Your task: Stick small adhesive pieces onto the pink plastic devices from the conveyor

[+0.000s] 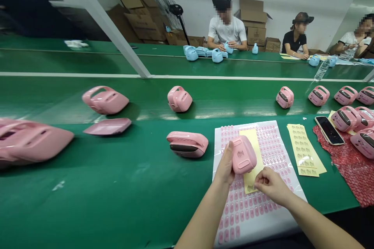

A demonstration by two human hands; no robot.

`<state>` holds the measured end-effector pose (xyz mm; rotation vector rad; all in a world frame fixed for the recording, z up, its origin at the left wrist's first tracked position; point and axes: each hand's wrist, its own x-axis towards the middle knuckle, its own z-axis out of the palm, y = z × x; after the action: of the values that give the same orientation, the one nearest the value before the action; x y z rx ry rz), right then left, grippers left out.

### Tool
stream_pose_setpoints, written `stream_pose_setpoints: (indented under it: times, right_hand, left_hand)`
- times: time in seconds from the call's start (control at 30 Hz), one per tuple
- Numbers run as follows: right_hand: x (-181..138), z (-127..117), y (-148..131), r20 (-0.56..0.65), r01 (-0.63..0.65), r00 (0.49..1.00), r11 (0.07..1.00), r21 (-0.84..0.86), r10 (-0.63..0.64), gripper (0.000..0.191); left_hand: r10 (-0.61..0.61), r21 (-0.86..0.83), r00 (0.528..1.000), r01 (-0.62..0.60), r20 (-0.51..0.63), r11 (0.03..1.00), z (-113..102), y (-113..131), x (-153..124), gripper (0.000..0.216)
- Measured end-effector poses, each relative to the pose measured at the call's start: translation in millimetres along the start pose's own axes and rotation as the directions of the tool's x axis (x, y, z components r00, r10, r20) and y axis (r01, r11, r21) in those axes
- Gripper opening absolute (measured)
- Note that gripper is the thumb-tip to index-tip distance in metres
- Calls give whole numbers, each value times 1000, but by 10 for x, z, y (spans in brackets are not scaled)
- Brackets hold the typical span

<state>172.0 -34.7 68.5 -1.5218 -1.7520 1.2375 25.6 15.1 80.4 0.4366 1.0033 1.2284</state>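
Note:
A rounded pink plastic device (244, 155) is in my left hand (225, 165), its flat face with a small dark printed mark turned up toward me. My right hand (270, 184) is closed in a pinch at the lower edge of a pale yellow sticker strip (249, 181); whatever is between the fingertips is too small to make out. That strip lies on a large white sheet (263, 221) covered with rows of small pink oval stickers. Left of the sheet, another pink device (187, 144) with a dark window rests on the green table.
More yellow sticker strips (304, 149), a phone (329, 130) and red bubble wrap (355, 175) lie at right. Pink devices (284, 97) line the back ledge. Larger pink pieces (32, 142) sit at left. Across the bench, people work with blue devices (191, 53); a plastic bottle (321, 70) leans there.

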Motion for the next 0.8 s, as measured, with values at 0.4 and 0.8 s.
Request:
stream_pose_setpoints:
  times: [0.4,0.8]
  right_hand:
    - [596,-277,5,-66,21,997,922,-387,-51,7]
    - [2014,321,-396,-39,141,986,947,-289,-159,18]
  left_hand:
    - [7,-108,997,1,79,994,-219,-92,-39,62]
    - [-83,-352,937,208,340,913,-541,-295,96,68]
